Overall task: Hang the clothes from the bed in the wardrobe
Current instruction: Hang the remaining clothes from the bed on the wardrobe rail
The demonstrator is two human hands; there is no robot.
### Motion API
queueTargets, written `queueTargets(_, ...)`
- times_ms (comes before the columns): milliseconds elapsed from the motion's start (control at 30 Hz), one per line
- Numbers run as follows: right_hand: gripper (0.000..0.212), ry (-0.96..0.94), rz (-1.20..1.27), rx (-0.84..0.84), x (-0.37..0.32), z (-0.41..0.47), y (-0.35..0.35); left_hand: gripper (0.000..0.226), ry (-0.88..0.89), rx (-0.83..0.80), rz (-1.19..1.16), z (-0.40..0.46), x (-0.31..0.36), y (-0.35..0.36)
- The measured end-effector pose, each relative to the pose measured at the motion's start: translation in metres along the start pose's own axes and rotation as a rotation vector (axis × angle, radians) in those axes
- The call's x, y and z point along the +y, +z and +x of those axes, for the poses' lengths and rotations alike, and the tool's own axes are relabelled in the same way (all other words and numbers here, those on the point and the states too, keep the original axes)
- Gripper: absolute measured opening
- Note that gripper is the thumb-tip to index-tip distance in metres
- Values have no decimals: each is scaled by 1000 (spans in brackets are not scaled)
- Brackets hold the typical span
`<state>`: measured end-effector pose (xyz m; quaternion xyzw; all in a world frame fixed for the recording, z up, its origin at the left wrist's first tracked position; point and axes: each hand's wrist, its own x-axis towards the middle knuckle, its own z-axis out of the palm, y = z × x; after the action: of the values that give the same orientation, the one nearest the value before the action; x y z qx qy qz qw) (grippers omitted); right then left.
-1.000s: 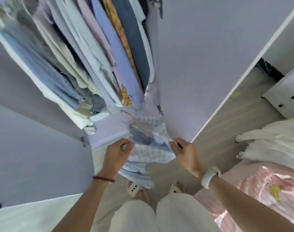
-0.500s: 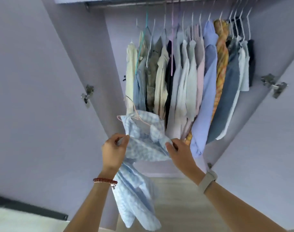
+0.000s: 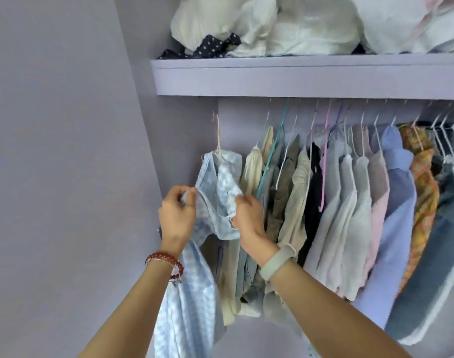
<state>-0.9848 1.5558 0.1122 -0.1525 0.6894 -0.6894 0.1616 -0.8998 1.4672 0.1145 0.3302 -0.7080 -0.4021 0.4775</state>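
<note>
A light blue checked shirt (image 3: pixel 220 192) hangs on a thin pink hanger (image 3: pixel 218 135) at the left end of the wardrobe's row, its hook reaching up behind the shelf front. My left hand (image 3: pixel 178 215), with a red bead bracelet on the wrist, pinches the shirt's left shoulder edge. My right hand (image 3: pixel 249 215), with a pale wristband, grips the shirt's right edge. The shirt's lower part (image 3: pixel 187 313) hangs down past my left forearm. The rail itself is hidden behind the shelf.
Several shirts on hangers (image 3: pixel 350 202) fill the row to the right, touching the checked shirt. A lilac shelf (image 3: pixel 298 76) above holds white bundles (image 3: pixel 285 24) and a dark spotted cloth (image 3: pixel 210 46). The lilac wardrobe side wall (image 3: pixel 65 151) stands at the left.
The view has swung up from the floor and bed to the wardrobe. Both hands have lifted the checked shirt, and its hanger hook now reaches up to the rail area at the row's left end.
</note>
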Motion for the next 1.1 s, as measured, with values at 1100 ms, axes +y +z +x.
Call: queueTargets(1100, 46, -404, -325, 55, 13, 108, 14, 27, 26, -161, 85, 72, -46, 93)
